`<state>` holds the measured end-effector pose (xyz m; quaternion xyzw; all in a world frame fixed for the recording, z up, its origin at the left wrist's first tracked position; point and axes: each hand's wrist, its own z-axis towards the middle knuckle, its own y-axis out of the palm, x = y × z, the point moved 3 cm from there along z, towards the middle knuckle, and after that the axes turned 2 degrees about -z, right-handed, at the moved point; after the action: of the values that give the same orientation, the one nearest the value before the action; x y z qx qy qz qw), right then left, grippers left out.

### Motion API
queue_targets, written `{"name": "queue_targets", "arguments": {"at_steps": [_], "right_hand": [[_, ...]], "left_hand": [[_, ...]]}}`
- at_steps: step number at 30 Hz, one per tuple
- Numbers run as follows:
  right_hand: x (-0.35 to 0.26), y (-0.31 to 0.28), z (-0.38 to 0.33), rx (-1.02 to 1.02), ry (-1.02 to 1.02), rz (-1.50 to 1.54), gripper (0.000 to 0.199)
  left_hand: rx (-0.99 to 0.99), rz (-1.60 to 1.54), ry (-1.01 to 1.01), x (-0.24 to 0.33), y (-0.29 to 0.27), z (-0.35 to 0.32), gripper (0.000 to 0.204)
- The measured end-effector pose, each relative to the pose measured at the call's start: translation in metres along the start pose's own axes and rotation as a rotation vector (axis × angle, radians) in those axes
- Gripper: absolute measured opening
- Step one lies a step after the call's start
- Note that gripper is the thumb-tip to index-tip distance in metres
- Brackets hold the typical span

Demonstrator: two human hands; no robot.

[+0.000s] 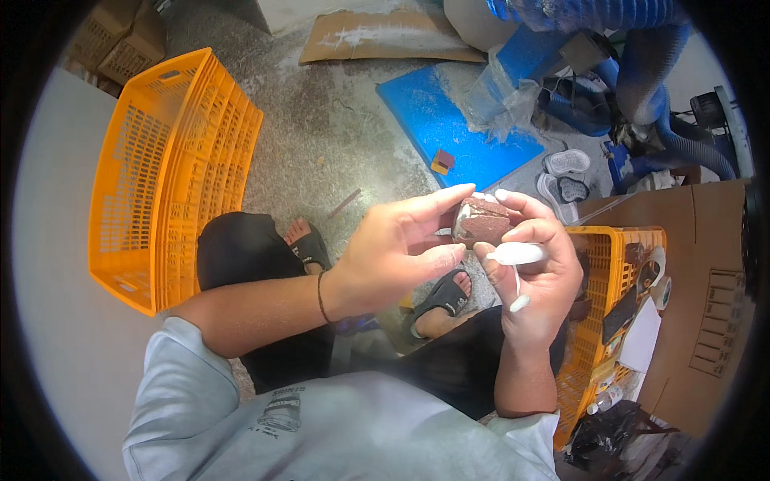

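Grey gritty concrete floor (321, 136) bears an orange crate (172, 168) and blue board (449, 124).

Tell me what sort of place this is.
Probably a small workshop or factory floor. The left hand and right hand hold a small reddish-brown block above a dusty concrete floor, with orange plastic crates, cardboard boxes and a blue ribbed hose around.

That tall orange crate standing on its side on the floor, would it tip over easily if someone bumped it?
Probably yes. The orange crate stands on a narrow side wall, so a nudge could topple it. Its walls are open lattice plastic and it looks empty, so it is likely light for its size. The moulded ribs suggest that it stays stiff when lifted.
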<state>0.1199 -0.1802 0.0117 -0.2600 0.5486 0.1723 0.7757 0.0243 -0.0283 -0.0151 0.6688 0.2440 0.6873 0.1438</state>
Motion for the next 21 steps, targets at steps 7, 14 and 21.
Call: {"name": "queue_targets", "arguments": {"at_steps": [7,14,21], "right_hand": [[-0.0021,0.0033,-0.001,0.015,0.013,0.064,0.03],[-0.0048,0.0043,-0.0009,0.015,0.013,0.07,0.031],[-0.0025,0.003,-0.0022,0.011,0.002,0.012,0.031]], "left_hand": [[0.002,0.06,0.037,0.0,-0.0009,-0.0007,0.06],[-0.012,0.058,0.028,0.0016,-0.0002,-0.0016,0.061],[-0.007,0.096,0.048,-0.0007,0.0007,-0.0016,0.061]]}}
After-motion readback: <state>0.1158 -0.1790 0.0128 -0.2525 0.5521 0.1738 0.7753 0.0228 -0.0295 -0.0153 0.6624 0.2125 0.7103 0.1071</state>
